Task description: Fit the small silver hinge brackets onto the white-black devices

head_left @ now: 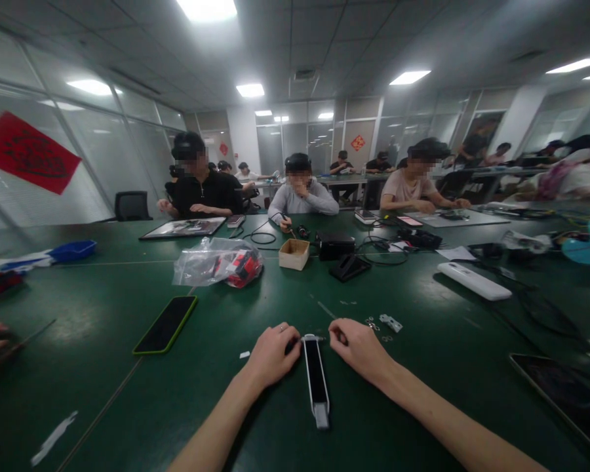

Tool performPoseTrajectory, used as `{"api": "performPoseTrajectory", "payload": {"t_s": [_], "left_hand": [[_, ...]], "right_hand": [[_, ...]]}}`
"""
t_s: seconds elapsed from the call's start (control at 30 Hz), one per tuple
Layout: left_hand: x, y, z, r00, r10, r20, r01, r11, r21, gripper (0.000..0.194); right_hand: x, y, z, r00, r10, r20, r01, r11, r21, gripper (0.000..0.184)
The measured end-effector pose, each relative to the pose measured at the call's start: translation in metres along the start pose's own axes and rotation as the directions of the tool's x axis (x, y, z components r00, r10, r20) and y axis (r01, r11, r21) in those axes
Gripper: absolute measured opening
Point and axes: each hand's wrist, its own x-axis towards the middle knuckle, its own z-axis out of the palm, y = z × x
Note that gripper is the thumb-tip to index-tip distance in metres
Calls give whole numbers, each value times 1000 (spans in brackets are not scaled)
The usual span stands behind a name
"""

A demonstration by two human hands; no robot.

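One slim device (317, 375) lay between left hand (274, 354) and right hand (358, 344), fingers curled, hold indeterminable; loose metallic piece (391, 322) suggested work unfinished.

Bright white rectangular light panels (250, 90) blaze from the grey tiled ceiling (344, 46) — pale metal-framed glass partitions (103, 144) line the left side, a black office chair (132, 206) stands before them — and the glossy dark-green tabletop (128, 275) catches the glow!
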Motion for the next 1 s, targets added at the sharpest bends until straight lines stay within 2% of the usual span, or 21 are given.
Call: {"api": "performPoseTrajectory", "payload": {"t_s": [0.4, 1.0], "left_hand": [[0, 0, 0, 1000, 7, -6, -7, 1000, 9, 13], [0, 1, -1, 1000, -7, 6, 7, 1000, -2, 14]], "right_hand": [[-4, -2, 10, 999, 10, 42, -14, 996, 88, 16], [-2, 0, 5, 988, 44, 149, -75, 975, 208, 13]]}}
